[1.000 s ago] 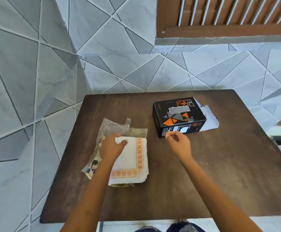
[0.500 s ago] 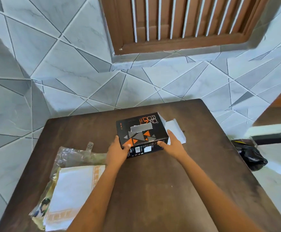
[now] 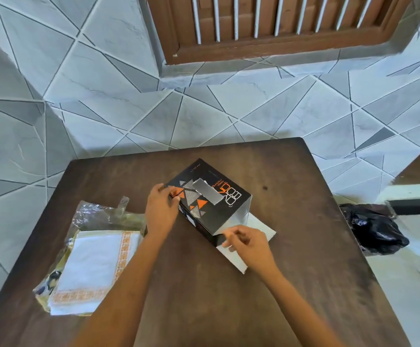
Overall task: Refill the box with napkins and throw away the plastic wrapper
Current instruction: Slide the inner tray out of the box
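Note:
A black box (image 3: 211, 204) with orange and grey triangles lies on the dark wooden table (image 3: 291, 284), turned at an angle, its open end facing me. My left hand (image 3: 162, 211) grips its left end. My right hand (image 3: 247, 244) is at the box's near open end, fingers curled by the white flap (image 3: 239, 256) lying flat on the table. A stack of white napkins (image 3: 93, 269) with an orange border rests at the left on its crumpled clear plastic wrapper (image 3: 96, 214).
A black plastic bag (image 3: 371, 229) sits on the floor just past the table's right edge. Tiled wall and a wooden shutter (image 3: 279, 23) stand behind the table. A tiled wall corner is close on the left.
The box has been turned so its open end faces me. My left hand went from the napkins to the box's left end; my right hand moved to the open flap.

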A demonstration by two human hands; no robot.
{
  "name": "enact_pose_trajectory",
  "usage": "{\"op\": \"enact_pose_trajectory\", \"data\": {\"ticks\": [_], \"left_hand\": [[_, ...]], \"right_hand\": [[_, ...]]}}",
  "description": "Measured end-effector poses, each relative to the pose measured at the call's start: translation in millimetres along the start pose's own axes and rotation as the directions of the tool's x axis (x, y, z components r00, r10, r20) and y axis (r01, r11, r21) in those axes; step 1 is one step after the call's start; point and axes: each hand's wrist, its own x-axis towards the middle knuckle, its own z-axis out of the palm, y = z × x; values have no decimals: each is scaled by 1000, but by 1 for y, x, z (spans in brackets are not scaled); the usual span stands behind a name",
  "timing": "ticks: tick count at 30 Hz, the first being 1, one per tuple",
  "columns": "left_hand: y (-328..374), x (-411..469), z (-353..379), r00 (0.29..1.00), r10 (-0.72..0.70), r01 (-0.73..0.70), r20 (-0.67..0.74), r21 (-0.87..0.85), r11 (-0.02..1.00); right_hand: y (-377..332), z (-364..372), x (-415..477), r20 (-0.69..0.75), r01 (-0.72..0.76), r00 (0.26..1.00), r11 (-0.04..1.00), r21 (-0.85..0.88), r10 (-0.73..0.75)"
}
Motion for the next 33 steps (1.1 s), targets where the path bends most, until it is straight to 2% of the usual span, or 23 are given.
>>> {"op": "enact_pose_trajectory", "data": {"ticks": [2, 3, 4, 6, 7, 9, 10, 14, 17, 19, 21, 23, 27, 30, 33], "left_hand": [[4, -15, 1, 999, -15, 18, 37, -81, 997], [5, -22, 2, 996, -20, 30, 92, -110, 993], [6, -26, 3, 986, -23, 46, 167, -136, 990], [5, -33, 7, 950, -25, 74, 311, -148, 986], [5, -35, 9, 934, -26, 81, 357, -140, 987], [7, -37, 10, 917, -23, 84, 398, -136, 987], [7, -37, 9, 920, -19, 81, 392, -144, 986], [1, -39, -5, 965, -42, 114, 261, -265, 958], [-6, -51, -16, 977, -42, 120, 207, -383, 916], [-15, -61, -19, 951, 8, 119, 310, -389, 914], [-29, -69, -19, 881, 68, 126, 468, -370, 920], [-37, -78, -22, 838, 91, 104, 538, -321, 941], [-33, -80, -32, 862, 72, 129, 502, -354, 926], [-26, -65, -54, 914, 80, 100, 399, -410, 906], [-10, -46, -82, 929, 99, 75, 357, -443, 893]], "right_hand": [[1, -10, 3, -252, 86, 962, 993, -79, -104], [-1, -17, 8, -344, 116, 926, 983, -142, -158], [-2, -23, 16, -377, 113, 907, 971, -212, -188], [-6, -34, 35, -266, 54, 954, 953, -298, -137], [-8, -38, 44, -174, 3, 983, 960, -280, -54], [-10, -38, 54, -24, -91, 996, 980, -178, 88], [-8, -37, 56, -2, -115, 993, 984, -134, 116], [-3, -28, 41, -102, -86, 992, 988, -126, 73], [8, -19, 27, -55, -125, 991, 984, -127, 119], [12, -11, 17, 25, -121, 992, 988, -100, 124], [14, -1, 10, 86, -82, 992, 991, -104, 91], [13, 14, 4, 65, -31, 997, 986, -161, 42], [3, 28, 1, -150, 3, 987, 947, -322, -54], [-23, 20, 4, -206, 37, 974, 960, -278, -97], [-58, 13, 10, -222, 108, 961, 963, -246, -165]]}}
